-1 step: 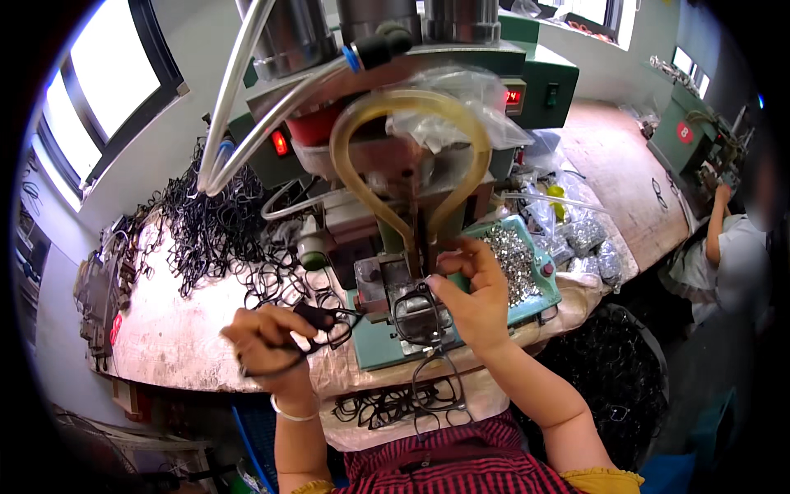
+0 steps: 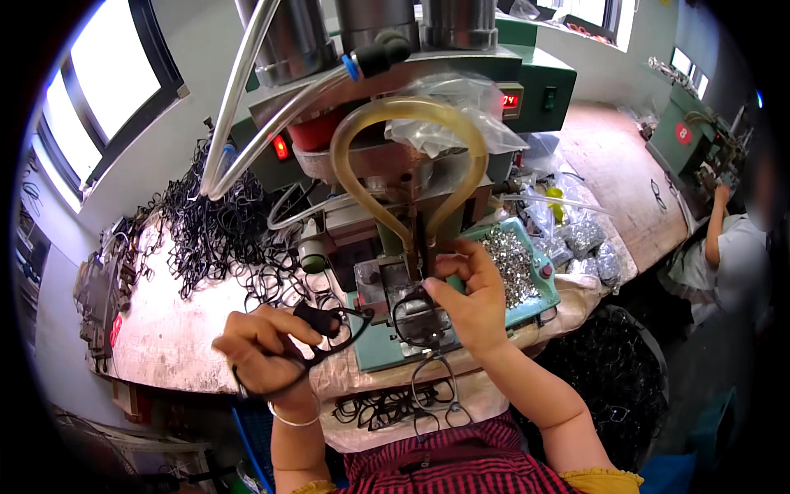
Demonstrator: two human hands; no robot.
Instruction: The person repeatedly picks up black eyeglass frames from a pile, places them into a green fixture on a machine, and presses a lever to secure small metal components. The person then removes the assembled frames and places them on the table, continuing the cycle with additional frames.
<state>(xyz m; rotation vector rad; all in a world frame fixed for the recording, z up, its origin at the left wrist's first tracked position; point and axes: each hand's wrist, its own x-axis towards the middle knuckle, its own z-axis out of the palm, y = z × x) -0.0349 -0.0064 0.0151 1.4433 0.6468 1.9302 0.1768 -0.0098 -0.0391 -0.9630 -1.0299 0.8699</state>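
My left hand point(image 2: 265, 350) is closed around a black eyeglass frame point(image 2: 359, 329), held in the air left of the press. A short dark piece point(image 2: 318, 319) sits at its fingertips; I cannot tell whether it is a finger cover or a tool handle. At the press point(image 2: 407, 262), my right hand point(image 2: 471, 292) has thumb and bent fingers closed on the upper edge of a second black eyeglass frame point(image 2: 418, 323). That frame hangs at the front of the press, under the tube ends. The exact contact at the fingertips is partly hidden.
A teal tray point(image 2: 535, 306) of small metal parts stands right of the press. Tangled black frames point(image 2: 218, 222) heap at the left. Frames point(image 2: 436, 395) hang at the table's front edge, above my lap. A yellowish tube point(image 2: 407, 107) loops overhead. Another person point(image 2: 716, 247) sits far right.
My left hand has shifted slightly left, and its eyeglass frame has turned so more of it shows to the right. My right hand stays in nearly the same place at the press.
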